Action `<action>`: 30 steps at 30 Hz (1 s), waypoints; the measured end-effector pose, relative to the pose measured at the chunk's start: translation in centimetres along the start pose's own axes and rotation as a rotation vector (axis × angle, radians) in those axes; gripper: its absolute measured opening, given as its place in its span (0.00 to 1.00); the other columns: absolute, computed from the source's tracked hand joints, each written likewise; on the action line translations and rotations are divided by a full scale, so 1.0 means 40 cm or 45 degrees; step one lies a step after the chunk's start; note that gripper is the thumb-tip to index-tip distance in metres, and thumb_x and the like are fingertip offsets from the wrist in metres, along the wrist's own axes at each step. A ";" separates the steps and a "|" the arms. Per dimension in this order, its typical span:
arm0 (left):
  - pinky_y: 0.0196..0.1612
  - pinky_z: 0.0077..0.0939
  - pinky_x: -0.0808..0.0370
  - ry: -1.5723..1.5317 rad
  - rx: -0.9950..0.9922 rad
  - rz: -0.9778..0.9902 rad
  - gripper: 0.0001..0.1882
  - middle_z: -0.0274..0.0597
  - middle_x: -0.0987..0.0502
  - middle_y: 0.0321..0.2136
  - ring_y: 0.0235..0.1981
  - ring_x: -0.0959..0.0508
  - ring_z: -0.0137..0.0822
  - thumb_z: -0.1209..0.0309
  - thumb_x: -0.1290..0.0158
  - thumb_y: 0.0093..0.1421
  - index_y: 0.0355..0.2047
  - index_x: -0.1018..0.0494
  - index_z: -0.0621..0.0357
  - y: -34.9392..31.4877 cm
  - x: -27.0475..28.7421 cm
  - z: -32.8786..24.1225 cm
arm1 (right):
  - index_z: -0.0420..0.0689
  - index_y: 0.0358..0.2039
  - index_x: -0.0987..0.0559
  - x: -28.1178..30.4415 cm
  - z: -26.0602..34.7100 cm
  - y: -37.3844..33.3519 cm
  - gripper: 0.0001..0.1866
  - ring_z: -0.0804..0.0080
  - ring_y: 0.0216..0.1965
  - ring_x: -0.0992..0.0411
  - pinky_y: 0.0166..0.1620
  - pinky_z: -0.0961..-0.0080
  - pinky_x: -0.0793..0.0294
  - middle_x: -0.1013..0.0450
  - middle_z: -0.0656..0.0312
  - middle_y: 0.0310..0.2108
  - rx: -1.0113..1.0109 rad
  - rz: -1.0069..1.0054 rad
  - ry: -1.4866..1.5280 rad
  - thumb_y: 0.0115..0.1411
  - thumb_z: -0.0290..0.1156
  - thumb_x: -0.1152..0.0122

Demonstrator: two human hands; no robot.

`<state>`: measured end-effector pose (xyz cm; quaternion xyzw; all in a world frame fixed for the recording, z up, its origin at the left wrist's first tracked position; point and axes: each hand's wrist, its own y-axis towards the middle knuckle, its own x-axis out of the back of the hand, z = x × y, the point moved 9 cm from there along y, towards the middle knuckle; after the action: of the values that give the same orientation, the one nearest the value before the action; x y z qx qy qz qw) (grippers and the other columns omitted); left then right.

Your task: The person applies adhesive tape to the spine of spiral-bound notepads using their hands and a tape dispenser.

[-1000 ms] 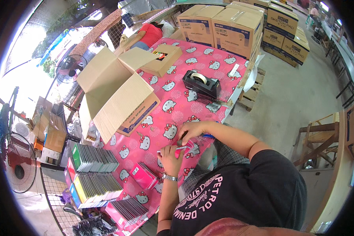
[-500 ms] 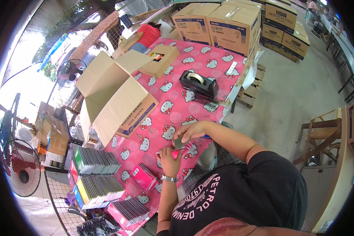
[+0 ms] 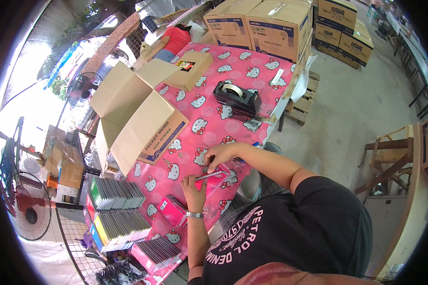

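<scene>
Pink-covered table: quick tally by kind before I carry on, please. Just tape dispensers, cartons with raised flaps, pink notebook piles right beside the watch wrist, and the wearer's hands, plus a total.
Tape dispenser: 1
Carton with raised flaps: 1
Pink notebook pile beside the watch wrist: 1
Hands, left hand and right hand: 2
Total: 5

"How many hands (image 3: pixel 194 191)?"
"Two, and one pink spiral notebook (image 3: pixel 218 180) at them."
"Spiral-edged rows (image 3: pixel 121 227) on the desk (image 3: pixel 211 139)?"
"Three, plus one small pink stack (image 3: pixel 172 210). The rows' single pieces are too fine to count."
"Wristwatches (image 3: pixel 194 214)?"
"One."
"Tape dispensers (image 3: pixel 238 98)?"
"One."
"Open cartons (image 3: pixel 162 137)?"
"One, and one small flat box (image 3: pixel 183 81)."
"Fans (image 3: pixel 32 216)?"
"Two that I can make out."
</scene>
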<state>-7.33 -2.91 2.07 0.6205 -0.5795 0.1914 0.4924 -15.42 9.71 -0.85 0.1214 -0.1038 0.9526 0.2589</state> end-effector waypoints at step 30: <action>0.26 0.20 0.27 -0.721 0.474 -0.484 0.08 0.40 0.23 0.28 0.27 0.20 0.29 0.74 0.50 0.65 0.43 0.27 0.65 -0.074 -0.013 0.105 | 0.41 0.51 0.28 -0.028 -0.186 -0.331 0.27 0.51 0.52 0.34 0.56 0.47 0.39 0.31 0.52 0.49 -0.076 -0.986 -1.259 0.56 0.45 0.40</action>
<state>-6.17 -6.60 -1.34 0.8240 -0.5224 0.0197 0.2184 -8.94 22.30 -6.46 0.5692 -0.1862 0.6176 0.5099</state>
